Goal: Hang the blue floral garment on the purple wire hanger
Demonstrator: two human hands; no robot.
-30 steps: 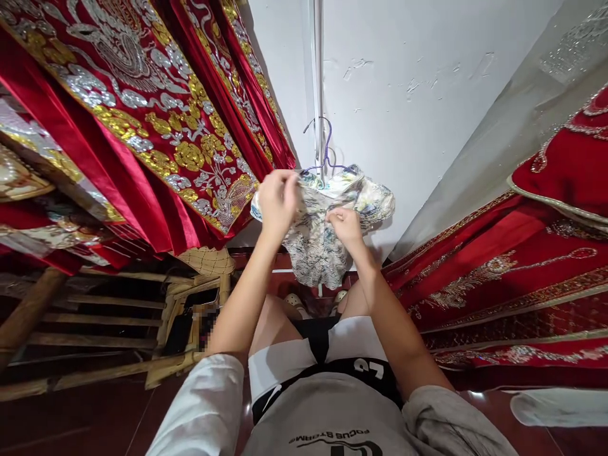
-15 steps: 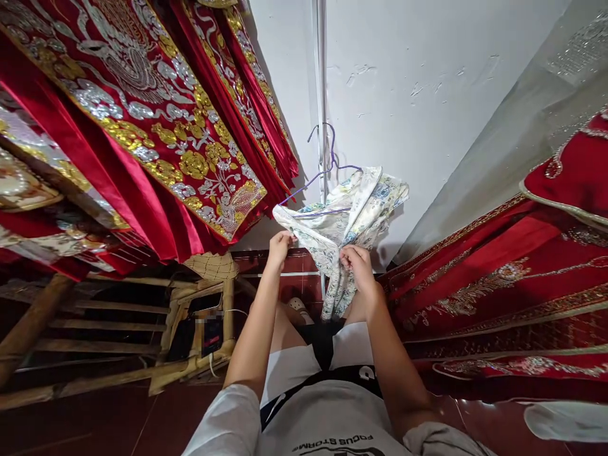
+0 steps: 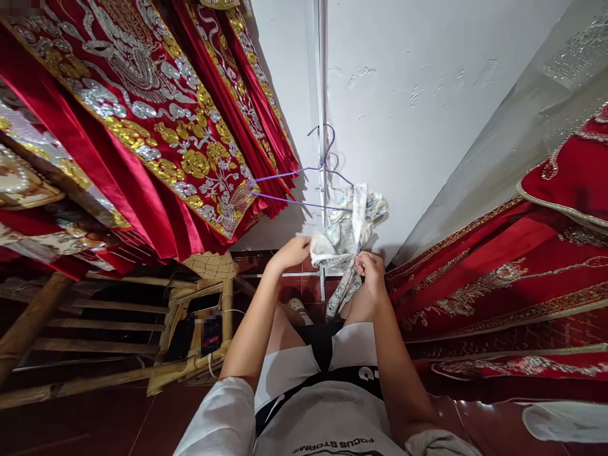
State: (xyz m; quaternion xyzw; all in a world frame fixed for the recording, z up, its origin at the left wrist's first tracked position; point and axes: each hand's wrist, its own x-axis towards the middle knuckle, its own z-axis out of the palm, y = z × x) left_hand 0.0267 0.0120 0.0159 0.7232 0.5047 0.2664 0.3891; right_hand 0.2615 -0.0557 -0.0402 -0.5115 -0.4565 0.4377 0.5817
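Note:
A white garment with a blue and green floral print (image 3: 344, 234) hangs bunched from the right arm of a purple wire hanger (image 3: 294, 201). The hanger's left arm is bare. My left hand (image 3: 293, 252) is closed at the garment's left edge, pinching the cloth. Lower on the front, my right hand (image 3: 371, 269) grips the fabric between thumb and fingers. Below my hands, the garment's twisted lower part droops between my knees.
Red embroidered costumes (image 3: 190, 139) hang at the left, close to the hanger. A bamboo chair (image 3: 223, 316) with phones on it stands at lower left. More red beaded garments (image 3: 494, 278) fill the right. A metal pole (image 3: 320, 76) runs up the white wall (image 3: 403, 76).
The garment's left side has come off the hanger's left arm. My left hand has moved right with that edge, and my right hand has shifted slightly right. The hanger has swung left.

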